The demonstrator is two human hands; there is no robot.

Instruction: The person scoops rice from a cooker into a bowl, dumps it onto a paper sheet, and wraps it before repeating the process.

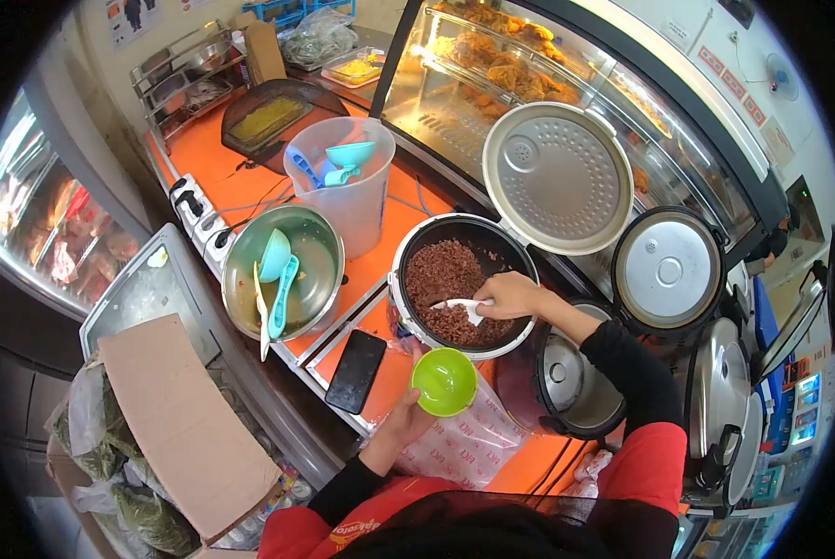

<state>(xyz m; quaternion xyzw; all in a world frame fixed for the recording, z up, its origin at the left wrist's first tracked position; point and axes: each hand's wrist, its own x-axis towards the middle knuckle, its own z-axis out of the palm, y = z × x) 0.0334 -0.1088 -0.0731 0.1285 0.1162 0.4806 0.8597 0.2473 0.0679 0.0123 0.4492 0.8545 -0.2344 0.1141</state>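
My right hand reaches into an open rice cooker and grips a white rice paddle. The paddle's blade is partly in the reddish-brown cooked rice. Just in front of the cooker, my left hand holds a small lime-green bowl, which looks empty inside. Below the bowl lies a printed plastic or paper wrapper sheet. A black phone rests on the orange counter to the left of the bowl. The cooker's lid stands raised behind it.
A metal pot with turquoise ladles and a clear plastic bucket with scoops stand to the left. Several other cookers, including one with a steel lid, crowd the right. Behind is a glass case of fried food. A cardboard box is at lower left.
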